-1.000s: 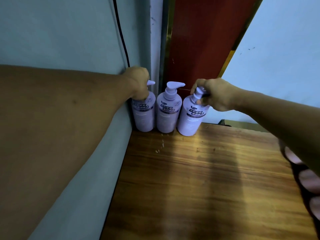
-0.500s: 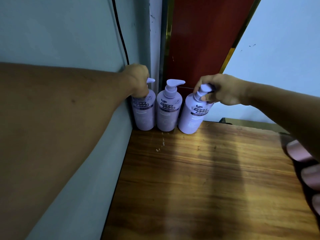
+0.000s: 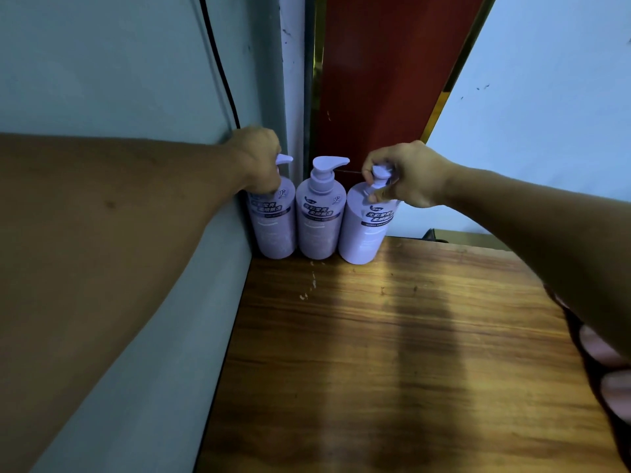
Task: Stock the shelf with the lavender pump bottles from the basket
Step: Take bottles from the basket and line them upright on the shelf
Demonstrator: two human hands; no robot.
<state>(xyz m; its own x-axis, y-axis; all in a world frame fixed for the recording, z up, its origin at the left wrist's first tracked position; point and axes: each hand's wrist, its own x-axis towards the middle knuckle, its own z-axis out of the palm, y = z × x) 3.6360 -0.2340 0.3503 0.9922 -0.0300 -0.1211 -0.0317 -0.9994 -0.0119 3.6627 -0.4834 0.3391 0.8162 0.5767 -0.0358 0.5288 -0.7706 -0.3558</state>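
Observation:
Three lavender pump bottles stand in a row at the back left corner of the wooden shelf (image 3: pixel 392 353). My left hand (image 3: pixel 257 160) grips the pump neck of the left bottle (image 3: pixel 273 227), which stands against the grey wall. The middle bottle (image 3: pixel 320 221) stands upright and untouched, its nozzle pointing right. My right hand (image 3: pixel 406 174) is closed on the pump head of the right bottle (image 3: pixel 363 230), which leans slightly to the right and touches the middle one. The basket is out of view.
A grey wall (image 3: pixel 102 63) with a black cable (image 3: pixel 218 63) bounds the shelf on the left. Behind the bottles are a red panel (image 3: pixel 386 70) with a gold edge and a pale blue wall (image 3: pixel 546 97). Pale rounded shapes (image 3: pixel 611 373) show at the right edge.
My right hand has brought the right bottle closer to the middle one and turned its pump head. The left hand has stayed on the left bottle's pump.

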